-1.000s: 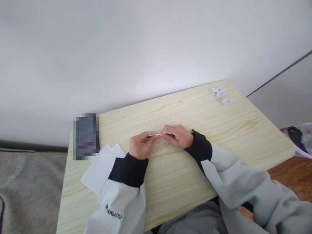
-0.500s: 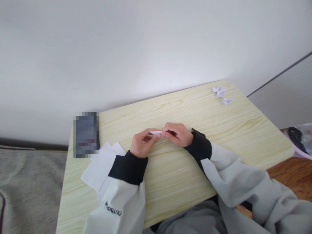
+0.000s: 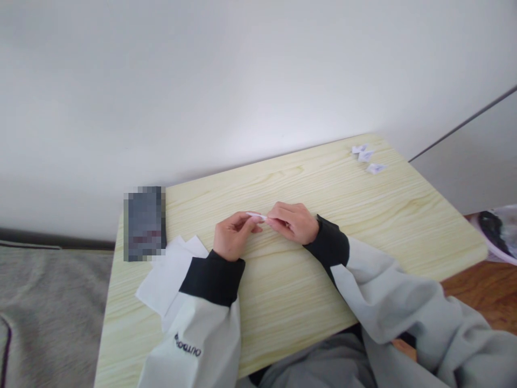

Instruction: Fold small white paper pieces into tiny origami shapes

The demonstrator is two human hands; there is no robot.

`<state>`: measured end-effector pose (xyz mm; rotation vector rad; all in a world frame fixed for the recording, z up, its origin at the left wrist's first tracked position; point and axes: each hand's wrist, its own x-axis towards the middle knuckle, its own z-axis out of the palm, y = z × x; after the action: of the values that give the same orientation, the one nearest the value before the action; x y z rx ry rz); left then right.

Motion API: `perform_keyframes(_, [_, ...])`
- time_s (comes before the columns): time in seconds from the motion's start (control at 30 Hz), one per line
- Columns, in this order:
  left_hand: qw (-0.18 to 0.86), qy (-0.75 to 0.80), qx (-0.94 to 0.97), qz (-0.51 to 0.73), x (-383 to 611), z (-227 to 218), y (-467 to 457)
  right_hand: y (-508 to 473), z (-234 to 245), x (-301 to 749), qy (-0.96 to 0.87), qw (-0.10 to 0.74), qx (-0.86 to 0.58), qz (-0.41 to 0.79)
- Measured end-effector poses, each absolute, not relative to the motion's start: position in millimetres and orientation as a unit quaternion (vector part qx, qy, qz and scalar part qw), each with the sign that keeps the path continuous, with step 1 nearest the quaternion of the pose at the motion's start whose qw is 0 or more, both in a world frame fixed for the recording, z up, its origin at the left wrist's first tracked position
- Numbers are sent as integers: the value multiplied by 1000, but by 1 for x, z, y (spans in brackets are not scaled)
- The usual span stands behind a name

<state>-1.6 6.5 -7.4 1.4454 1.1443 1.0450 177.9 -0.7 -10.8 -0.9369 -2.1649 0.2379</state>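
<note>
A small, narrow piece of folded white paper (image 3: 257,216) is held between my two hands above the middle of the table. My left hand (image 3: 233,235) pinches its left part between thumb and fingers. At its right end, the thumb and curled fingers of my right hand (image 3: 294,221) grip it and hide part of it. White paper sheets (image 3: 161,283) lie overlapping on the table, partly under my left sleeve. Three small folded white paper pieces (image 3: 376,168) rest near the far right corner.
The pale wood-grain table (image 3: 291,302) stands against a white wall. A dark, pixelated flat object (image 3: 144,223) lies at its far left corner. Grey fabric (image 3: 52,312) is beyond the left edge. A clear bag with something black (image 3: 495,229) is past the right edge.
The folded paper has turned in my fingers and now shows a thinner edge. My left hand has moved slightly left, its fingers shifted on the paper; my right hand stays nearly still.
</note>
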Motion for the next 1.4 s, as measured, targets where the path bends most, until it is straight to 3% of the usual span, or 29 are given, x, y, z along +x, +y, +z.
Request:
perform_keyframes(0.27, [549,465,568,400,-1,-9,6,-1,-11,174,-864,344,-368,12])
perform_keyframes(0.53, [528,436,616,390,-2,-13,6,-2,-11,177,-838,338,-381,194])
perform_keyframes(0.9, [519,424,646,365,-8,-19,6,0,-10,182,-815,319,-385,291])
perform_keyframes(1.4, [356,484,695,395,3,-12,-3,-7,-14,170,-759,424,-457,185])
